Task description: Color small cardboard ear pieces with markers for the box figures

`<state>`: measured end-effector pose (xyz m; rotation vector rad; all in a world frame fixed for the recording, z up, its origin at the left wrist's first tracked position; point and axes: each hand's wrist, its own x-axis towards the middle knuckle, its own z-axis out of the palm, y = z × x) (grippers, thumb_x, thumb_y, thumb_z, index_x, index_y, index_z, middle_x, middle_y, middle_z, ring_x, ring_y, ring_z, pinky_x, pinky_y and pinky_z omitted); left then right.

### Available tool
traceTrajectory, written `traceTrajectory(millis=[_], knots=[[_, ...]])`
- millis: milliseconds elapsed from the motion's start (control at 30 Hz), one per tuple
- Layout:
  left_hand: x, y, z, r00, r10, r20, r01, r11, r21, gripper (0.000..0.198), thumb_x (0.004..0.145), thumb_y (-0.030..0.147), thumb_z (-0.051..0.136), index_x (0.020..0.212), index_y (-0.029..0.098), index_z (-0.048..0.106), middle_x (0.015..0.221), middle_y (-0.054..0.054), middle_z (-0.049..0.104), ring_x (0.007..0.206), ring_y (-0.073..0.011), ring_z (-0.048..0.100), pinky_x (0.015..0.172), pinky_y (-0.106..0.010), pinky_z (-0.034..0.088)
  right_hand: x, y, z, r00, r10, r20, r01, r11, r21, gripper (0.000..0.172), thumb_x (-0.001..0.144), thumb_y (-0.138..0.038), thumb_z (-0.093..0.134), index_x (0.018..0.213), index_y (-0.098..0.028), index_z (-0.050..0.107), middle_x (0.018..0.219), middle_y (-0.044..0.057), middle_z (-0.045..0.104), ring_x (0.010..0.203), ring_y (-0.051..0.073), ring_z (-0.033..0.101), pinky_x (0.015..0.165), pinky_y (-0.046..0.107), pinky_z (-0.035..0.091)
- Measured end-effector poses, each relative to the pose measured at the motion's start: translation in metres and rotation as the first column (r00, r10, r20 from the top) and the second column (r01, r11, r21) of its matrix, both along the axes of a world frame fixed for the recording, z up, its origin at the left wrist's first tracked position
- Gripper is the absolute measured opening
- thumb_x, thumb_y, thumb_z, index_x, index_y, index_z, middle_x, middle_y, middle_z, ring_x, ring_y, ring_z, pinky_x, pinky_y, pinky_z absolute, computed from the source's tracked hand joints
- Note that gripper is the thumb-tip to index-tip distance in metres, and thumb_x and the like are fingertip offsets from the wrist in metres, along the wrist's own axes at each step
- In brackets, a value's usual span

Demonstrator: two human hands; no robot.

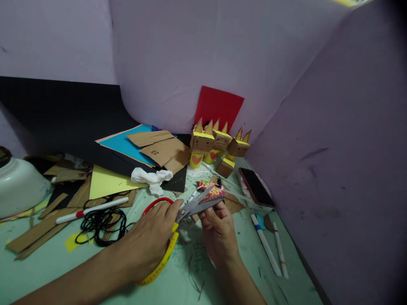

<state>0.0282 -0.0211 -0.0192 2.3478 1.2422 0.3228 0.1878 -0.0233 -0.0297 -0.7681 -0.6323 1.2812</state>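
My left hand (151, 243) is closed around the handles of a pair of scissors (189, 208), one loop of which is red. The blades are spread and point right, towards my right hand (221, 231). Pinched in the right fingertips, close to the lower blade, is a small piece that is too small and covered to name. A bright floral-patterned thing (216, 190) shows just behind and between the blades; whether the fingers touch it I cannot tell. A yellow measuring tape (161, 263) curves out beside my left wrist.
Box-headed figures with horns (203, 142) stand at the back before a red sheet (219, 108). Black cord (103, 226), a marker (92, 210), cardboard pieces (167, 152) and white tissue (152, 178) lie left. At right are a phone (257, 186) and two more markers (265, 245).
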Motion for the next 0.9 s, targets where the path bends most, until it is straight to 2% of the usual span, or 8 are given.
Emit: traceTrajectory(millis=[167,367,533,700,900], knots=[[0.001,0.001,-0.005,0.998,0.024,0.059,-0.024,1.0,-0.002,0.061,0.074,0.009,0.037,0.134,0.019,0.033,0.124,-0.014,0.049,0.116,-0.0258,0.044,0.098,-0.043,0.035,0.0,0.001,0.0,1.0,-0.006,0.012,0.006,1.0,0.015,0.021,0.058,-0.026,0.08,0.075,-0.02,0.07,0.072,-0.001,0.068,0.059,0.01,0.058,0.061,0.021,0.045],[0.001,0.001,0.005,1.0,0.003,-0.024,-0.004,0.999,-0.054,0.059,0.075,0.009,0.038,0.133,0.018,0.034,0.12,-0.012,0.052,0.111,-0.0235,0.048,0.094,-0.038,0.039,0.002,0.0,-0.002,1.0,-0.006,0.001,0.006,1.0,0.026,0.023,0.055,-0.027,0.081,0.073,-0.018,0.069,0.07,0.0,0.066,0.062,0.011,0.057,0.063,0.022,0.045],[-0.002,0.002,0.004,0.999,0.005,-0.05,-0.005,1.0,-0.007,0.058,0.077,0.009,0.037,0.134,0.02,0.033,0.121,-0.012,0.051,0.11,-0.0249,0.048,0.093,-0.041,0.04,0.002,0.0,-0.003,0.999,-0.028,0.039,0.027,0.999,0.036,0.024,0.058,-0.027,0.079,0.078,-0.019,0.069,0.07,0.0,0.064,0.061,0.011,0.053,0.058,0.022,0.042],[-0.003,0.002,0.002,0.998,-0.005,-0.06,0.005,1.0,0.011,0.061,0.075,0.007,0.036,0.134,0.02,0.031,0.123,-0.012,0.05,0.112,-0.0241,0.046,0.094,-0.041,0.039,0.002,0.0,-0.002,0.998,-0.057,0.027,0.055,0.998,0.041,0.02,0.058,-0.028,0.079,0.071,-0.018,0.068,0.066,0.0,0.062,0.057,0.011,0.051,0.052,0.021,0.04],[-0.002,0.001,0.005,0.998,0.002,-0.065,-0.001,1.0,0.017,0.059,0.076,0.007,0.035,0.134,0.019,0.032,0.123,-0.012,0.05,0.113,-0.0237,0.047,0.094,-0.041,0.039,0.003,0.001,-0.003,0.998,-0.059,0.022,0.058,0.998,0.026,0.022,0.056,-0.029,0.08,0.069,-0.018,0.067,0.066,-0.001,0.064,0.06,0.01,0.055,0.058,0.021,0.044]])
